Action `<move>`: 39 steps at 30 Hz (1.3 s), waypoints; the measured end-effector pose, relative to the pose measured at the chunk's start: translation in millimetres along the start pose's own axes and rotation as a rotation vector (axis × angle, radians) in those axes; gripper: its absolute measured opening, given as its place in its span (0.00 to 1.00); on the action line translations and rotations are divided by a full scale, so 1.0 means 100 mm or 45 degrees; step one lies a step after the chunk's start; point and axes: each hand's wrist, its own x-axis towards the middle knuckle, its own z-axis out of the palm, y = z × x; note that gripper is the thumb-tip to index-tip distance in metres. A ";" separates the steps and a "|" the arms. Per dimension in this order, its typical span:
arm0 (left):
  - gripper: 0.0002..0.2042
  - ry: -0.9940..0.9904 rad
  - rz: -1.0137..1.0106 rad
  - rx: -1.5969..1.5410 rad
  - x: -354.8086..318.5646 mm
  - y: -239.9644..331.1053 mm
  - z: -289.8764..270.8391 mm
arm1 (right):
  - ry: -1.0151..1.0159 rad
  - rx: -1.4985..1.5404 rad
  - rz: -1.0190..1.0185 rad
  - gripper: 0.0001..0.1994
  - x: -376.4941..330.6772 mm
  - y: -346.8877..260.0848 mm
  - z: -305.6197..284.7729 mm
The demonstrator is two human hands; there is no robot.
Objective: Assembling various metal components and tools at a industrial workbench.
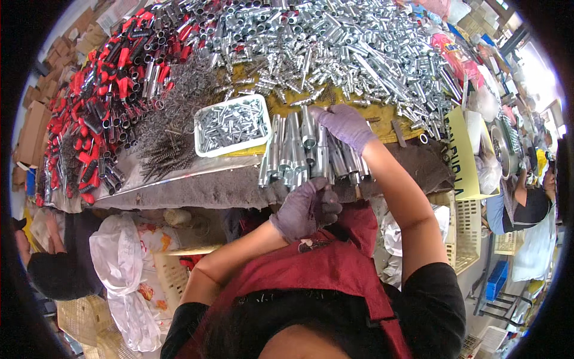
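Note:
A row of shiny metal tubes (292,140) lies side by side at the table's near edge, pointing toward me. My right hand (347,124), in a thin purple-grey glove, reaches over them from the right, its fingertips closed at the far end of one metal tube (308,133) that lies on top. At the near ends of the tubes is my left hand (305,208), gloved alike, with its fingers curled in; whatever they hold is hidden. Left of the row stands a white plastic tray (198,134) full of small metal pins (233,124).
Loose metal tubes and fittings (359,54) heap the table's far side. Red-and-black handled parts (89,143) pile up at left, beside dark springs (170,152). A yellow box (467,158) stands at right, near plastic crates (467,242). Other people are at both sides.

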 end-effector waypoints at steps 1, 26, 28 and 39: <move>0.11 -0.033 0.020 -0.059 0.01 -0.02 -0.02 | 0.108 -0.104 -0.027 0.41 0.16 0.07 -0.04; 0.17 -0.231 1.481 2.114 0.44 0.98 1.04 | -0.042 1.158 -0.371 0.25 -0.95 0.25 -0.50; 0.17 -0.326 1.649 2.240 0.47 0.97 0.99 | -0.004 1.172 -0.336 0.25 -1.08 0.23 -0.49; 0.20 -0.695 1.542 2.315 0.94 1.02 1.10 | 0.187 1.571 -0.309 0.17 -1.08 0.68 -0.43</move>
